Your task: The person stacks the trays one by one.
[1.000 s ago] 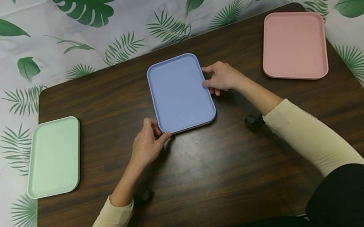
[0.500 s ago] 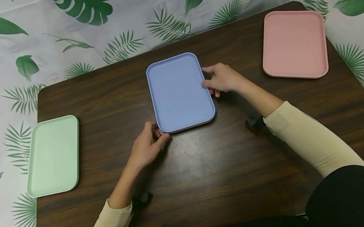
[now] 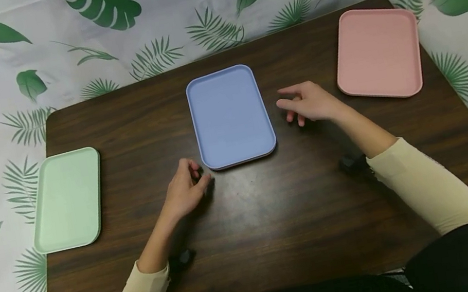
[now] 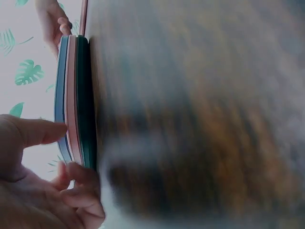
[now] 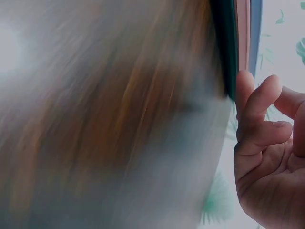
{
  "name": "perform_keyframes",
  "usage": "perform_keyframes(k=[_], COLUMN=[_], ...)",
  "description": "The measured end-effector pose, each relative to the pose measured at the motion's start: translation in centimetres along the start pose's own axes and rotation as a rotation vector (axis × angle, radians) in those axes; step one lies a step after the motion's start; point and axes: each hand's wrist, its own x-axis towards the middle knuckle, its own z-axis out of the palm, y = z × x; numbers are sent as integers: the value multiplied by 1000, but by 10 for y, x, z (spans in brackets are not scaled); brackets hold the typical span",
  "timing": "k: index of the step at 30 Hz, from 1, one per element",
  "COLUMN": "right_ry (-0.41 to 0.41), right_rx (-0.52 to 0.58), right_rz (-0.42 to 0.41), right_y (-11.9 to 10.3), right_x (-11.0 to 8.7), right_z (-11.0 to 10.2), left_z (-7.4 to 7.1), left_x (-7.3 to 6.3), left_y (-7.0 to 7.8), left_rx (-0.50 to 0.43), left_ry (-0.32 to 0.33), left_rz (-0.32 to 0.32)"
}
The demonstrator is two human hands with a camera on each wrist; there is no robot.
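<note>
A blue rectangular tray lies flat near the middle of the table. Edge-on in the left wrist view, it tops a stack: under its blue rim come a pink tray and a dark green tray. My left hand is just off the stack's near left corner, fingers relaxed and holding nothing. Right of the stack, a small gap away, my right hand hovers with loosely bent fingers and nothing in them.
A light green tray lies at the table's left edge. Toward the far right corner sits a pink tray. The brown wood-grain table backs onto a white leaf-print cloth.
Both hands have let go of the tray stack. The right hand has drawn away to the right, the left slightly to the left and nearer me. The stack stays in place.
</note>
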Motion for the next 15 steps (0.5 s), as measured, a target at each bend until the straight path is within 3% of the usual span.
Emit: perform_keyframes(k=[3, 8, 12, 15], right_ry=[50, 198, 331, 413], right_rx=[-3, -7, -6, -16], right_rz=[-3, 3, 34, 101], right_y=[8, 21, 37, 49], right_x=[-13, -36, -49, -55], right_z=[-17, -53, -81, -102], left_z=[-2, -1, 8, 22], left_x=[-2, 6, 19, 27], left_y=[4, 27, 59, 84], left_rx=[30, 48, 85, 121], left_ry=[98, 218, 219, 153], left_rz=[39, 244, 384, 437])
